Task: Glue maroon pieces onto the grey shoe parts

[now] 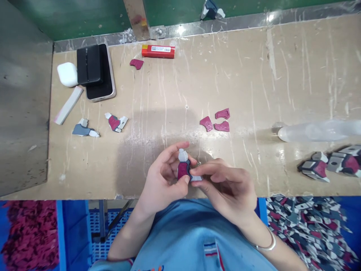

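Near the front edge of the bench, my left hand [166,177] holds a small grey and maroon part [183,169] between its fingers and thumb, with the pale grey tip pointing up. My right hand [225,184] pinches the light grey lower right end of that same part with thumb and fingertips. Just beyond my hands lie several loose maroon pieces [206,123]. To the left rest a maroon and grey part [115,122] and a blue-grey part [84,128].
A phone [111,75] under a black case [89,64], a white case [67,74] and a red box [158,51] lie farther back. A translucent bottle [316,130] and assembled parts [316,166] are at right. Blue bins [73,233] stand below the edge.
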Demonstrator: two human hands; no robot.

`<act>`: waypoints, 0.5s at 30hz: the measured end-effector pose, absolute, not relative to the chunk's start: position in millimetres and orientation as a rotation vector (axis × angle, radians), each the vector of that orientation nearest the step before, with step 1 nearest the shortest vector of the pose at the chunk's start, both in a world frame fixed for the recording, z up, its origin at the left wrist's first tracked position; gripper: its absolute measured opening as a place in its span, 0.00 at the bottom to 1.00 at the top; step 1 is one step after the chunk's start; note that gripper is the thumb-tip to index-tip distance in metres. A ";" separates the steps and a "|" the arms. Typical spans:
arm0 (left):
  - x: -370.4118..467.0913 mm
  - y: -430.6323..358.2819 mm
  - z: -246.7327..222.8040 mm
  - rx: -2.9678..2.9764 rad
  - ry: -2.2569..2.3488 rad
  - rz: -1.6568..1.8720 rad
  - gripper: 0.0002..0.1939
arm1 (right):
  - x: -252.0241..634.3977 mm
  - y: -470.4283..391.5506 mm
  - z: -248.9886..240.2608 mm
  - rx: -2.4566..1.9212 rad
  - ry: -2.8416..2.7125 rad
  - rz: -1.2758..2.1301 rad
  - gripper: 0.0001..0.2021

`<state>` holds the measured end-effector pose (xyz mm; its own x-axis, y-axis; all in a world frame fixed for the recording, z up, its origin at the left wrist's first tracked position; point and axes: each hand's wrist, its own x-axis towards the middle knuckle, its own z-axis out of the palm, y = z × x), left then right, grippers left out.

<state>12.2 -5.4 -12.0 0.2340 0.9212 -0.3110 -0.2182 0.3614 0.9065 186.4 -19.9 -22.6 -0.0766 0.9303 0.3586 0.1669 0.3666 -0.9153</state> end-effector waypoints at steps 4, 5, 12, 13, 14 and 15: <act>7.7 -4.3 -12.4 0.862 1.001 0.905 0.27 | 186.2 -20.0 -23.2 -1.040 -1.527 0.826 0.15; 6.4 -3.7 -12.3 0.859 0.987 0.894 0.27 | 186.4 -20.3 -23.4 -1.042 -1.529 0.824 0.15; 12.9 -8.4 -11.4 0.974 1.071 0.909 0.30 | 189.3 -23.5 -28.5 -1.015 -1.514 0.895 0.13; 15.3 -10.6 -10.8 1.015 1.111 0.919 0.31 | 190.2 -23.9 -29.5 -1.026 -1.494 0.932 0.12; 17.5 -12.7 -10.0 1.066 1.155 0.927 0.32 | 191.2 -24.1 -30.2 -1.047 -1.463 0.978 0.12; 19.3 -14.7 -9.0 1.130 1.196 0.928 0.32 | 192.1 -24.1 -30.7 -1.077 -1.431 1.027 0.13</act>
<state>19.3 -14.7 -9.0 0.1568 0.9639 -0.2151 0.0308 0.2129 0.9766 192.1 -24.1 -30.7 -0.0727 0.9709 0.2280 0.0945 0.2343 -0.9676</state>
